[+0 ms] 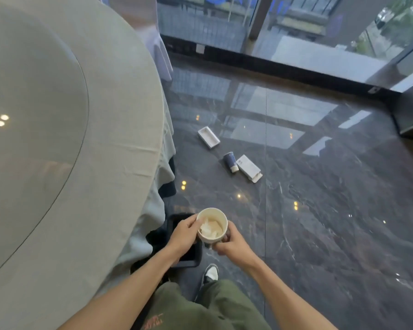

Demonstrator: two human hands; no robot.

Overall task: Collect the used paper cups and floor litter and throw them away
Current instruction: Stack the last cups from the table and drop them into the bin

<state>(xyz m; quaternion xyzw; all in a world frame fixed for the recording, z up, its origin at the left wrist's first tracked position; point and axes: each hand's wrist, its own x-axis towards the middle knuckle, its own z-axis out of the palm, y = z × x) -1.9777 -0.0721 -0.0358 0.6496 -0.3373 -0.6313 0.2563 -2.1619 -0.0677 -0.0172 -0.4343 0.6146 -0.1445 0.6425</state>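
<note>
A white paper cup (pixel 218 216) with crumpled tissue (pixel 209 228) inside sits upright between both my hands, above a black bin (pixel 188 258) on the floor. My left hand (pixel 184 234) grips the cup's left rim, fingers at the tissue. Around the cup's right side and base, my right hand (pixel 231 242) is closed. Farther out on the dark floor lie a blue paper cup (pixel 230 161) on its side, a white box (pixel 248 167) touching it, and a white tray-like box (pixel 208 137).
A round table (pixel 119 139) with a pale cloth and a glass turntable fills the left. The cloth hangs down beside the bin. Glossy dark marble floor (pixel 320 210) stretches right toward glass walls (pixel 296 25) at the back. My shoe (pixel 210 273) stands just behind the bin.
</note>
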